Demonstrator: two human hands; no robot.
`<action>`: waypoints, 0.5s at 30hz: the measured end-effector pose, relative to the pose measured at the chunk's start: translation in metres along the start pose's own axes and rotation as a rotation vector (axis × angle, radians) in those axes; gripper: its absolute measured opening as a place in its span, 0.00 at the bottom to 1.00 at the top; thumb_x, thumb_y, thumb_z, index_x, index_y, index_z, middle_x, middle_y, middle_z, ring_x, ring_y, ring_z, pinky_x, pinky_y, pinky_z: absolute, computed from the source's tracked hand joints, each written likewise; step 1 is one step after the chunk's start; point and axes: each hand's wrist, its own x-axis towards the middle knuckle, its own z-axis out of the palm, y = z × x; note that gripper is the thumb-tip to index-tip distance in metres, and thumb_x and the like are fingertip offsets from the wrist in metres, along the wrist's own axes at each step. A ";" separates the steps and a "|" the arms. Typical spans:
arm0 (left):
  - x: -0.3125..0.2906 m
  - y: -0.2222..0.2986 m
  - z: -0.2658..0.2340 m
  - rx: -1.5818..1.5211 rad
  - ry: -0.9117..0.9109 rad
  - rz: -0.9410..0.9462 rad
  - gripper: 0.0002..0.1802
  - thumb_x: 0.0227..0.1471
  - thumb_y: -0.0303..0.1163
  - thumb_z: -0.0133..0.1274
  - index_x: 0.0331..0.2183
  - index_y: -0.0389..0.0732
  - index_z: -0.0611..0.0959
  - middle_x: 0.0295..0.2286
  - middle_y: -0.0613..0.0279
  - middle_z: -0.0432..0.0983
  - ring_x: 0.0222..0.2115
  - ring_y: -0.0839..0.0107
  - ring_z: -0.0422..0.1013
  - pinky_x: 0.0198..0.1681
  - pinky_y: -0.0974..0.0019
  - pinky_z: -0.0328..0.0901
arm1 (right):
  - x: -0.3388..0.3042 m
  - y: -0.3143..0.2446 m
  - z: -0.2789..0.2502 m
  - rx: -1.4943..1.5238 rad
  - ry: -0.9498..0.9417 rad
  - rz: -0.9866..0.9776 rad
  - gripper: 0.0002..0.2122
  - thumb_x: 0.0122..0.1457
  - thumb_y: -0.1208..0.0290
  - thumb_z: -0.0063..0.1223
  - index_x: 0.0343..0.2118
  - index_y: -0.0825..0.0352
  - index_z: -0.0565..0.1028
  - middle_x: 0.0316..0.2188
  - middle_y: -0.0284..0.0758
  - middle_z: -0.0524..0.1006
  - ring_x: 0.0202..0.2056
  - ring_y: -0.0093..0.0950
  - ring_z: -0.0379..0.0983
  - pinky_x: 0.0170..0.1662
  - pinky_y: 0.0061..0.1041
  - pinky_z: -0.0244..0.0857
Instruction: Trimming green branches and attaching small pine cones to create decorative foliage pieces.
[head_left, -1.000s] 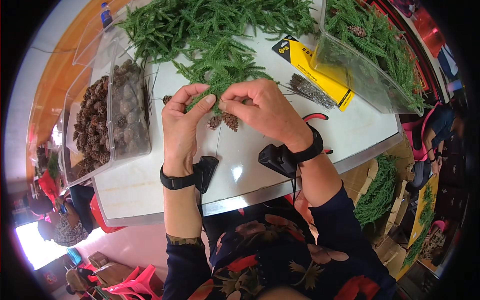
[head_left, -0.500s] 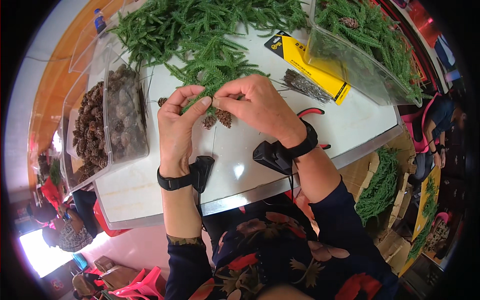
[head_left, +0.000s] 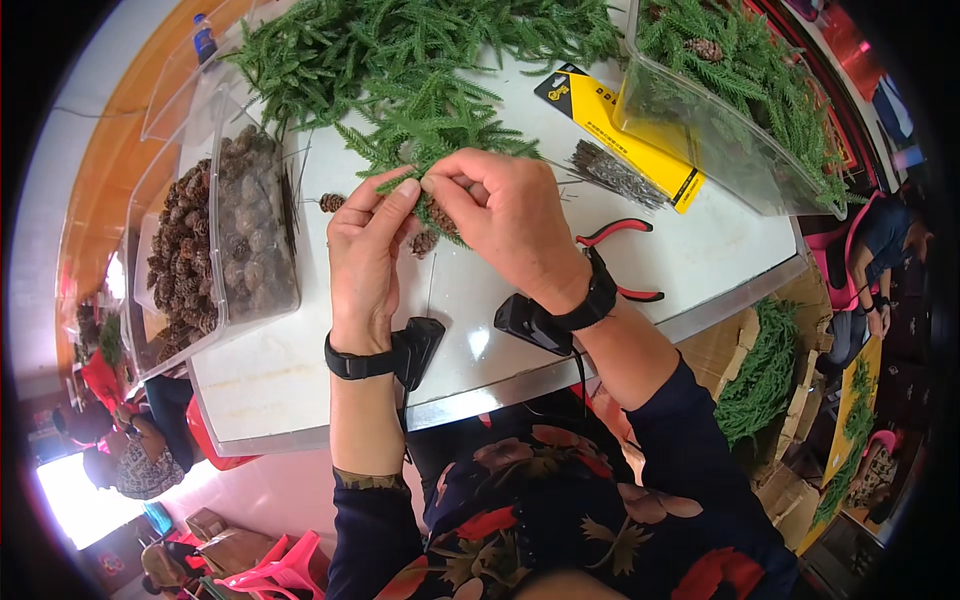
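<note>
Over the white table, my left hand [head_left: 365, 245] pinches an artificial green pine sprig [head_left: 430, 125] between thumb and fingers. My right hand [head_left: 515, 215] is closed too, its thumb and forefinger pinching the sprig right beside my left thumb. Two brown pine cones hang just below my fingertips; the lower pine cone [head_left: 424, 243] shows best, while my right hand partly covers the other. Any wire in the pinch is too small to make out. Another loose pine cone [head_left: 331, 203] lies left of my left hand. Red-handled pliers [head_left: 618, 230] rest on the table by my right wrist.
A clear bin of pine cones [head_left: 185, 245] stands at left. Green branches [head_left: 330, 60] heap across the far side. At right are a bundle of thin wires [head_left: 610, 175], a yellow card package [head_left: 605, 115] and a clear bin of greenery [head_left: 740, 160]. Another person [head_left: 885, 240] sits at far right.
My right hand has rolled slightly, and its wrist has shifted left, uncovering more of the pliers. A green tip now lies across the cones. Both hands still pinch the sprig.
</note>
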 end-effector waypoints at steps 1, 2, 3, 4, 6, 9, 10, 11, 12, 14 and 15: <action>0.001 -0.001 -0.001 -0.017 0.007 0.019 0.13 0.53 0.27 0.55 0.42 0.36 0.80 0.29 0.68 0.76 0.29 0.84 0.69 0.33 0.79 0.63 | -0.001 -0.001 0.000 0.000 -0.001 -0.003 0.06 0.51 0.76 0.58 0.32 0.71 0.77 0.21 0.35 0.78 0.19 0.21 0.73 0.22 0.18 0.65; 0.001 -0.002 -0.004 -0.018 0.012 0.023 0.13 0.53 0.27 0.55 0.42 0.36 0.80 0.29 0.68 0.76 0.29 0.84 0.69 0.33 0.79 0.63 | -0.001 -0.004 0.000 0.062 -0.041 0.003 0.08 0.51 0.76 0.59 0.34 0.70 0.75 0.23 0.35 0.78 0.20 0.20 0.74 0.24 0.17 0.65; 0.003 -0.002 -0.006 -0.043 0.024 0.032 0.13 0.53 0.27 0.55 0.42 0.35 0.80 0.29 0.68 0.77 0.28 0.84 0.69 0.33 0.79 0.63 | -0.001 -0.006 0.000 0.123 -0.080 0.009 0.10 0.51 0.77 0.59 0.36 0.70 0.74 0.25 0.35 0.78 0.22 0.20 0.74 0.25 0.17 0.66; 0.005 -0.002 -0.007 -0.069 0.035 0.041 0.13 0.53 0.27 0.55 0.41 0.35 0.80 0.29 0.68 0.77 0.28 0.83 0.69 0.33 0.79 0.63 | -0.002 -0.008 0.001 0.185 -0.120 0.014 0.11 0.50 0.78 0.60 0.37 0.70 0.73 0.27 0.35 0.78 0.24 0.20 0.75 0.26 0.16 0.67; 0.005 0.000 -0.010 -0.094 0.051 0.056 0.13 0.53 0.27 0.55 0.41 0.35 0.80 0.29 0.67 0.77 0.28 0.83 0.69 0.33 0.80 0.63 | -0.002 -0.010 0.006 0.252 -0.102 0.041 0.12 0.50 0.79 0.60 0.37 0.70 0.71 0.27 0.35 0.78 0.25 0.19 0.74 0.27 0.16 0.67; 0.005 0.000 -0.006 -0.136 0.054 0.043 0.12 0.53 0.27 0.54 0.40 0.34 0.80 0.29 0.67 0.77 0.27 0.83 0.69 0.32 0.79 0.63 | -0.003 -0.009 0.007 0.368 -0.052 0.115 0.15 0.49 0.80 0.61 0.38 0.70 0.68 0.29 0.34 0.77 0.28 0.18 0.74 0.29 0.16 0.68; 0.004 0.000 -0.004 -0.138 0.054 0.043 0.12 0.53 0.27 0.54 0.40 0.34 0.80 0.29 0.67 0.77 0.27 0.83 0.69 0.32 0.79 0.63 | -0.002 -0.008 0.006 0.377 -0.043 0.112 0.14 0.49 0.81 0.62 0.37 0.70 0.68 0.28 0.34 0.76 0.28 0.17 0.73 0.29 0.16 0.69; 0.003 0.001 -0.001 -0.135 0.053 0.054 0.12 0.53 0.27 0.54 0.40 0.34 0.80 0.29 0.67 0.77 0.27 0.83 0.68 0.33 0.79 0.62 | 0.000 -0.008 0.006 0.386 -0.033 0.108 0.14 0.49 0.81 0.62 0.36 0.70 0.67 0.27 0.33 0.75 0.28 0.16 0.73 0.30 0.16 0.69; 0.001 0.001 0.002 -0.131 0.053 0.065 0.12 0.52 0.27 0.55 0.40 0.34 0.81 0.29 0.66 0.77 0.27 0.83 0.68 0.33 0.79 0.62 | 0.000 -0.007 0.006 0.397 -0.024 0.104 0.14 0.49 0.81 0.62 0.35 0.70 0.67 0.25 0.32 0.75 0.28 0.15 0.72 0.30 0.16 0.69; -0.001 0.001 0.006 -0.127 0.054 0.078 0.11 0.52 0.27 0.55 0.39 0.34 0.81 0.29 0.66 0.77 0.27 0.83 0.68 0.33 0.79 0.62 | 0.000 -0.008 0.007 0.380 -0.025 0.102 0.14 0.49 0.81 0.62 0.34 0.69 0.67 0.25 0.32 0.75 0.27 0.15 0.72 0.30 0.16 0.69; -0.001 0.000 0.007 -0.094 0.072 0.115 0.11 0.52 0.26 0.55 0.39 0.34 0.81 0.29 0.66 0.77 0.27 0.83 0.68 0.32 0.79 0.62 | -0.001 -0.008 0.008 0.363 -0.025 0.100 0.14 0.49 0.81 0.62 0.34 0.69 0.66 0.25 0.32 0.75 0.27 0.14 0.72 0.29 0.16 0.69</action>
